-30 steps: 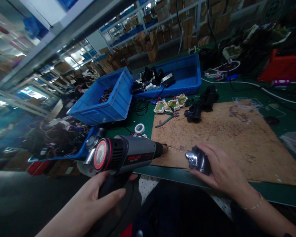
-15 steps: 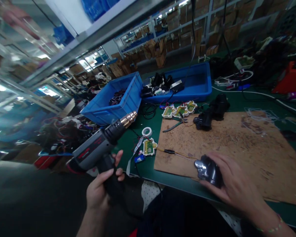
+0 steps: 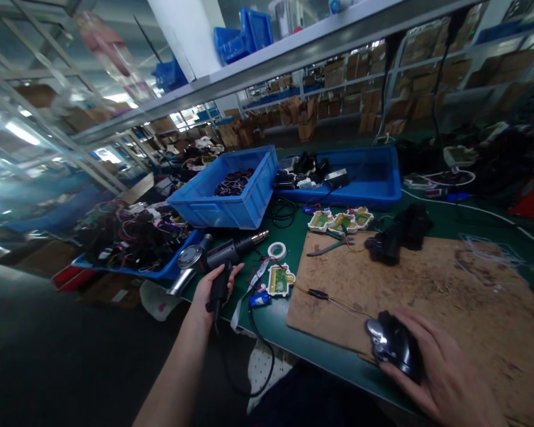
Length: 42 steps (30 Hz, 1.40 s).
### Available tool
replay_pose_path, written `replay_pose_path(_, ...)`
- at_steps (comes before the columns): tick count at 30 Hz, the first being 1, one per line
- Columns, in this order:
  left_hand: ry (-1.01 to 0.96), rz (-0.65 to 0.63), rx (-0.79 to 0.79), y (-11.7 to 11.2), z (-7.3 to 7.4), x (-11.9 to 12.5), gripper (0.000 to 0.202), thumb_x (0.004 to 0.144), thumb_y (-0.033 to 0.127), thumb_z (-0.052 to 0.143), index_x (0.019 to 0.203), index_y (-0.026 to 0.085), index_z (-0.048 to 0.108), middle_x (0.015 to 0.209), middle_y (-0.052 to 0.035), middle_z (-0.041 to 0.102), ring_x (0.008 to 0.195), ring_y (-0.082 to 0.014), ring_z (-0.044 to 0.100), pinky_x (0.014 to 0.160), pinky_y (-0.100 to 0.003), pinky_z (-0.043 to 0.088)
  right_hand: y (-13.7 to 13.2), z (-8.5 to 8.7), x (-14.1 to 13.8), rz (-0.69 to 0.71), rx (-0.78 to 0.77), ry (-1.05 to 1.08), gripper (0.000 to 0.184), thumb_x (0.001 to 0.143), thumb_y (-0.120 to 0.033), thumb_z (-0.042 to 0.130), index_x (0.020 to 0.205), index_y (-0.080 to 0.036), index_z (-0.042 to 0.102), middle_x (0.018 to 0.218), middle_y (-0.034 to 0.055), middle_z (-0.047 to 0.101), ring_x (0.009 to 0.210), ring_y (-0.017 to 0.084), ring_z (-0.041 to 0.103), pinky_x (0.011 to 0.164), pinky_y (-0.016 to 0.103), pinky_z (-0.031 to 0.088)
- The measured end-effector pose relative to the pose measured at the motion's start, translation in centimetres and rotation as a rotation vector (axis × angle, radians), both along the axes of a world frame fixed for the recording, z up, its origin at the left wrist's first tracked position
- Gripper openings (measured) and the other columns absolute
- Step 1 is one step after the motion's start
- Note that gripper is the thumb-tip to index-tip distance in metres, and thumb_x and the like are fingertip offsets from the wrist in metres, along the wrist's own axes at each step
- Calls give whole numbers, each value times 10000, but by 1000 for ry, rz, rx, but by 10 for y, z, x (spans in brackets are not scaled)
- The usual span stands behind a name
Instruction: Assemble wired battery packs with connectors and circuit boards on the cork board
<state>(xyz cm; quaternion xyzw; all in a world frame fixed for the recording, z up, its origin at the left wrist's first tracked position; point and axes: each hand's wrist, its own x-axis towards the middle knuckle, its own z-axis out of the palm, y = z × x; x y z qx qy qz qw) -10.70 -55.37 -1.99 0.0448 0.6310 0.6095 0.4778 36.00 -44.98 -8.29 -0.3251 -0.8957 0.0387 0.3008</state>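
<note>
My left hand (image 3: 216, 287) grips the black handle of a heat gun (image 3: 226, 254), its metal nozzle pointing right over the table's left side. Just behind the gun is a round silver metal holder (image 3: 190, 258). On the board's front edge, my right hand (image 3: 431, 362) is wrapped round a glossy black plastic housing (image 3: 396, 344) with a silvery front. From that housing, thin yellow wires with a black sleeve (image 3: 318, 294) run left to a green circuit board in a white frame (image 3: 279, 280). A small blue cylinder (image 3: 260, 299) lies beside the frame.
A brown board (image 3: 338, 284) covers much of the green table. Pliers (image 3: 327, 248), several framed circuit boards (image 3: 342, 222) and black housings (image 3: 398, 234) sit along its far edge. Behind stand a blue bin (image 3: 222, 207) and a blue tray (image 3: 374, 198). White tape (image 3: 276, 250) lies nearby.
The heat gun has gone from raised in front of me to lower and farther off, beside the metal holder. My right hand still holds the black housing; the view has shifted.
</note>
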Motion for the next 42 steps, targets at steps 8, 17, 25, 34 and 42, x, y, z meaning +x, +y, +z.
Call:
replay_pose_path(8,1336,-84,-280,-6,24,27,256,860,420,648,980,199,696,1116,-113,692,1005,-302,634,772,-333,514,-1,-3,2,12,-20,-37,775,850,-612,647,1439,-158,431,1369,155,547,1210,332,561,978,493,512)
replay_pose_path(17,1603,-797,73,131,3,169,325,977,282,499,1274,225,618,1249,-92,676,1174,-255,603,1018,-363,462,-2,2,3,20,-44,-31,729,871,-551,650,1453,-185,408,1358,153,560,1211,338,582,964,502,548)
replay_pose_path(25,1590,-937,-105,179,-2,154,161,707,177,687,868,186,690,996,-147,707,1012,-335,656,884,-399,504,-5,6,1,-11,-79,-20,725,875,-528,656,1452,-174,396,1349,165,568,1221,345,583,982,515,550)
replay_pose_path(34,1440,-881,0,115,12,115,239,867,301,496,671,209,596,870,-86,670,900,-256,640,858,-364,485,-4,7,3,-14,-88,-5,731,865,-525,663,1452,-172,406,1349,164,575,1210,350,594,962,521,567)
replay_pose_path(42,-89,-145,719,54,21,133,327,817,329,641,578,196,462,1335,-86,633,1396,-336,435,1085,-505,428,-3,8,2,-5,-102,-21,713,864,-515,667,1442,-175,422,1347,160,571,1217,349,581,975,534,550)
